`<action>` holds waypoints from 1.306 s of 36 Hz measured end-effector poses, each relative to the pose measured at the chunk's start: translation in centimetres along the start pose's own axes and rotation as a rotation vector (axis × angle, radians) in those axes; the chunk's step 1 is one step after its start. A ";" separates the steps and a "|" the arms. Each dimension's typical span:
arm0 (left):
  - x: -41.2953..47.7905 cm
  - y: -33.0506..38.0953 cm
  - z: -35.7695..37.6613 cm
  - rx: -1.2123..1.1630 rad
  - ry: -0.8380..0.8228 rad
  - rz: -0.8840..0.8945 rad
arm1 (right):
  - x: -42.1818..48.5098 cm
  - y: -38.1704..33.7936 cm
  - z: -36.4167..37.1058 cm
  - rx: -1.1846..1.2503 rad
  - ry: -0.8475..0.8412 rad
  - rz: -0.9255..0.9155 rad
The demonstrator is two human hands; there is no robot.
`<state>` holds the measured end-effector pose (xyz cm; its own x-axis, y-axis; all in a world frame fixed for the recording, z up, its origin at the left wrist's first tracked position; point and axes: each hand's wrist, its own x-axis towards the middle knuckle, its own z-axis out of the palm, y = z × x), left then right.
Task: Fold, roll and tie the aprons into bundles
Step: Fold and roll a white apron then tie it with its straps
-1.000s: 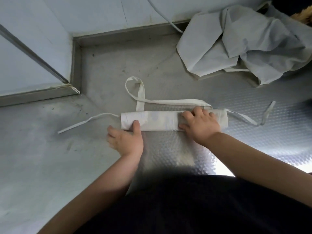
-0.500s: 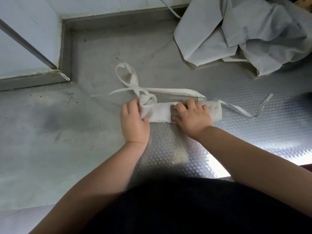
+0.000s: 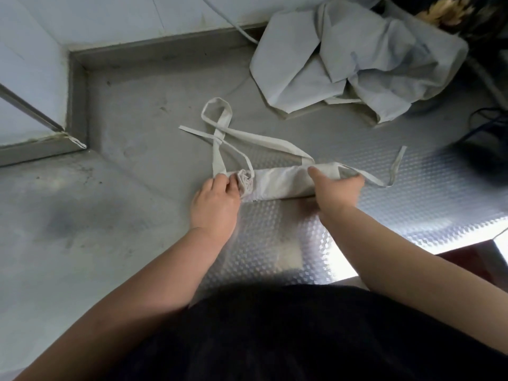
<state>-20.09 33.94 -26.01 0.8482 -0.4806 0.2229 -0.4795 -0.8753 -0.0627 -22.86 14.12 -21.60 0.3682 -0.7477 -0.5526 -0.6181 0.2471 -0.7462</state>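
The rolled apron lies across the tabletop. The left hand pinches its coiled end; the right hand grips the other end. To tie well, I would keep the roll tight while winding the loose straps around it.

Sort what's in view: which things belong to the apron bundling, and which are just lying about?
Job: rolled off-white cloth apron, gripped by left hand and right hand; its loose off-white ties; crumpled pile of pale cloth, likely aprons waiting.
Lying about: black cables at the right edge; thin white cord by the back wall; yellowish dried tuft, top right.
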 end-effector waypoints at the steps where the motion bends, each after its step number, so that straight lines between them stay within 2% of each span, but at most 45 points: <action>1: 0.0 -0.1 -0.1 -0.008 -0.023 -0.003 | 0.3 -0.3 0.2 0.089 0.000 0.091; 3: 0.1 -0.2 -0.4 -0.009 -0.054 -0.011 | 0.5 -0.9 0.8 0.168 0.021 0.233; 5: 0.1 -0.2 -0.6 -0.029 -0.067 -0.015 | 0.6 -1.3 1.2 0.201 0.051 0.298; 9: 0.1 -0.4 -0.7 -0.070 -0.036 -0.045 | 0.3 -2.3 1.8 0.227 0.004 0.338; 11: 0.0 -0.4 -0.8 -0.122 -0.053 -0.053 | -0.6 -2.3 1.7 0.202 -0.056 0.291; 12: 0.0 -0.5 -0.9 -0.143 -0.063 -0.060 | -0.8 -2.0 1.7 0.146 -0.041 0.188; 13: -0.1 -0.5 -1.1 -0.165 -0.065 -0.072 | -1.0 -1.7 1.6 0.029 -0.012 0.011; 15: 0.1 -0.6 -1.4 -0.219 -0.045 -0.098 | -1.9 -1.4 1.5 -0.327 -0.028 -0.447; 17: 0.5 -0.6 -1.7 -0.241 0.007 -0.118 | -2.2 -0.6 1.7 -0.640 -0.083 -0.777; 19: 0.8 -0.4 -1.8 -0.223 0.055 -0.109 | -2.5 0.0 2.2 -0.865 -0.146 -0.977; 23: 0.7 -0.3 -1.3 -0.222 0.102 -0.041 | -3.0 1.1 3.7 -1.063 -0.271 -1.139; 26: 0.2 -0.6 -0.4 -0.227 0.087 0.031 | -2.8 0.8 4.1 -1.275 -0.376 -1.057; 31: 1.4 -0.1 -1.8 -0.344 -0.094 0.007 | -2.3 0.3 3.5 -1.201 -0.625 -0.952; 35: 2.4 0.2 -2.6 -0.600 -0.285 -0.130 | -2.4 -0.9 2.8 -1.042 -0.750 -0.846; 38: 2.5 0.3 -2.8 -0.793 -0.410 -0.250 | -2.3 -1.5 2.8 -0.962 -0.730 -0.714; 44: 3.2 0.2 -3.0 -0.948 -0.424 -0.388 | -3.1 -2.4 3.8 -1.001 -0.761 -0.620; 47: 3.3 0.3 -2.8 -0.980 -0.377 -0.413 | -3.1 -3.2 4.2 -1.019 -0.766 -0.595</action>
<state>-18.08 32.30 -22.54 0.9170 -0.2951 -0.2684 0.0241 -0.6307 0.7757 -19.15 18.19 -19.07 0.8269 0.0174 -0.5621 -0.3413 -0.7789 -0.5261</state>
